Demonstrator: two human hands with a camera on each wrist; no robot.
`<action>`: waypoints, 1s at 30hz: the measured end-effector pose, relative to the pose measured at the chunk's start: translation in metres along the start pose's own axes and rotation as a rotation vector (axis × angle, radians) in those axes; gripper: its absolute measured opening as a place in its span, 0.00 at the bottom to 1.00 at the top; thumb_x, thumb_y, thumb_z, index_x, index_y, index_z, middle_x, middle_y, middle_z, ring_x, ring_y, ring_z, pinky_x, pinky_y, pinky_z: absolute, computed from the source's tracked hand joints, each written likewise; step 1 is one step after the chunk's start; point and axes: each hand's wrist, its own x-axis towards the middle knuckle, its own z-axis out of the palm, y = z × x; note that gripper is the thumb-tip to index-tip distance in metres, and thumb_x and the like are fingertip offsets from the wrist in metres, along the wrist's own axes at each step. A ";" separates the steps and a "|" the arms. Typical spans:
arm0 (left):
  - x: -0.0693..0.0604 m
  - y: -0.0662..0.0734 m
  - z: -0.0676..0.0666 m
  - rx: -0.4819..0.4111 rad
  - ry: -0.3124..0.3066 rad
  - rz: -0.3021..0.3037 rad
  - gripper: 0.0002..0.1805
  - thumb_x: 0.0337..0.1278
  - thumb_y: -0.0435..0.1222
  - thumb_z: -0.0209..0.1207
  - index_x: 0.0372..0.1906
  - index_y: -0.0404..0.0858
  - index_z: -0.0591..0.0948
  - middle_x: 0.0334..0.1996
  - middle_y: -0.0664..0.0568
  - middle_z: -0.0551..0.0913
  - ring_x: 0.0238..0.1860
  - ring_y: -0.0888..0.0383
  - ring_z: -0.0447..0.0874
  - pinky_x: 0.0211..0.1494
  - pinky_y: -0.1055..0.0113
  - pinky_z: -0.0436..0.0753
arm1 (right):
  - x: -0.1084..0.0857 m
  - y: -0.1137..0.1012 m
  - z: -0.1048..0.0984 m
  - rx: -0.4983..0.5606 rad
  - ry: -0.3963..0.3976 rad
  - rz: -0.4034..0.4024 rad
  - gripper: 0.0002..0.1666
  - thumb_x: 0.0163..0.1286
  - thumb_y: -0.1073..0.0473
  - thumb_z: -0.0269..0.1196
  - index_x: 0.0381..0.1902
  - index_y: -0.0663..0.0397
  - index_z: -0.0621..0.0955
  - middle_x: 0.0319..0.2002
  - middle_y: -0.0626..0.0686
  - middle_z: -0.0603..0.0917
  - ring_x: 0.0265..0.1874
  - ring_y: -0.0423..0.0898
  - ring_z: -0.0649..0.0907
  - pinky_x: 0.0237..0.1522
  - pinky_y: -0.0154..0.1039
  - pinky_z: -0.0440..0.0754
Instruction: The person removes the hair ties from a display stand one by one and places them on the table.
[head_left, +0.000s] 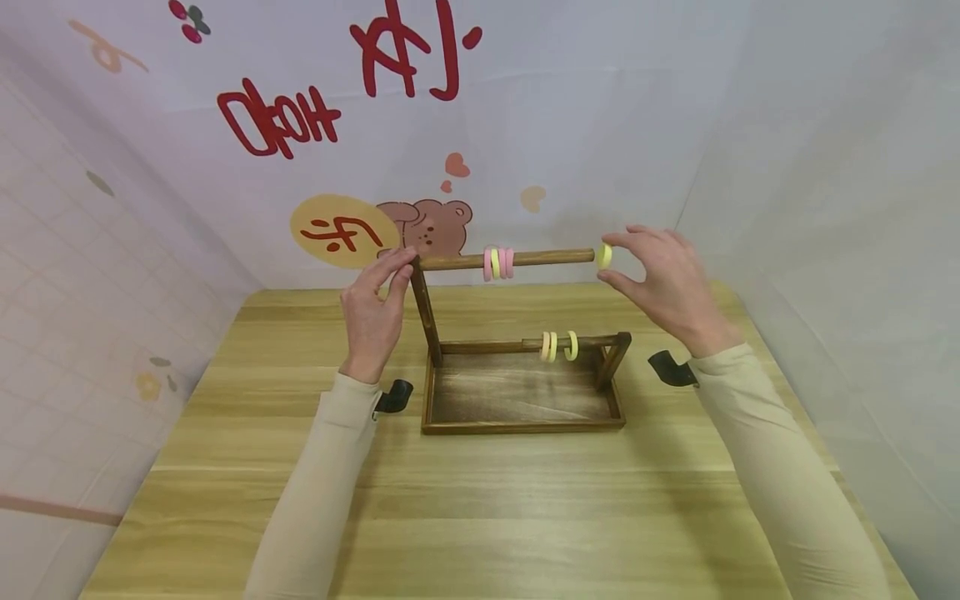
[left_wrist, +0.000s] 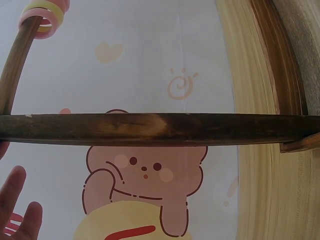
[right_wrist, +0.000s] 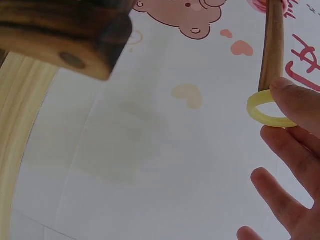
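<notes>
Pinching yellow ring (head_left: 604, 256) in right hand (head_left: 663, 279), fingers parted to ring's width, just beside free end of upper rod (head_left: 555, 257); apparently at threading step. Touching post (head_left: 426, 308) top with left hand (head_left: 375, 317); cannot tell whether gripping. Next, probably: centre hole, slide inward.

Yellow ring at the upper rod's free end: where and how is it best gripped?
Probably by opposite edges of its outer rim, coming from the person's right. The yellow ring is a thin hoop whose hole roughly faces the upper rod, so a rim pinch leaves the opening clear. The right hand pinches it that way, thumb below, finger above in the head view.
</notes>
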 end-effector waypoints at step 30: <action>-0.001 0.001 0.000 -0.033 0.014 -0.014 0.13 0.72 0.37 0.63 0.54 0.36 0.89 0.52 0.45 0.89 0.61 0.49 0.84 0.67 0.54 0.79 | -0.044 -0.027 -0.002 0.103 0.199 -0.238 0.32 0.51 0.70 0.80 0.56 0.62 0.85 0.51 0.59 0.88 0.63 0.63 0.80 0.65 0.59 0.74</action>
